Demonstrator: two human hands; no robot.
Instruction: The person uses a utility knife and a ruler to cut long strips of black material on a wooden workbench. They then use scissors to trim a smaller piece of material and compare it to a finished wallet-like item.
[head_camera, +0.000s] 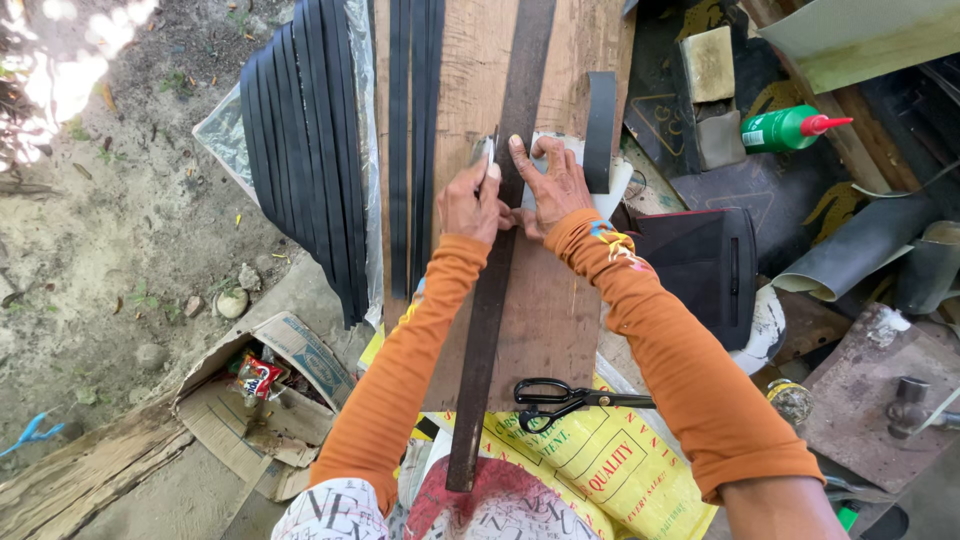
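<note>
A long dark metal straightedge (497, 270) lies lengthwise on a wooden board (552, 320). My left hand (470, 202) grips a small blade (487, 150) against the left edge of the straightedge. My right hand (550, 185) presses flat on the straightedge and on a pale sheet beneath it, fingers spread. Both arms wear orange sleeves. Several narrow black strips (412, 130) lie side by side on the board just left of my hands.
A stack of wider black strips (305, 150) lies on plastic at the left. Black scissors (560, 398) rest on a yellow printed sack (610, 460). A green glue bottle (785, 128), a black bag (705, 265), an open cardboard box (260, 400) and metal parts surround the board.
</note>
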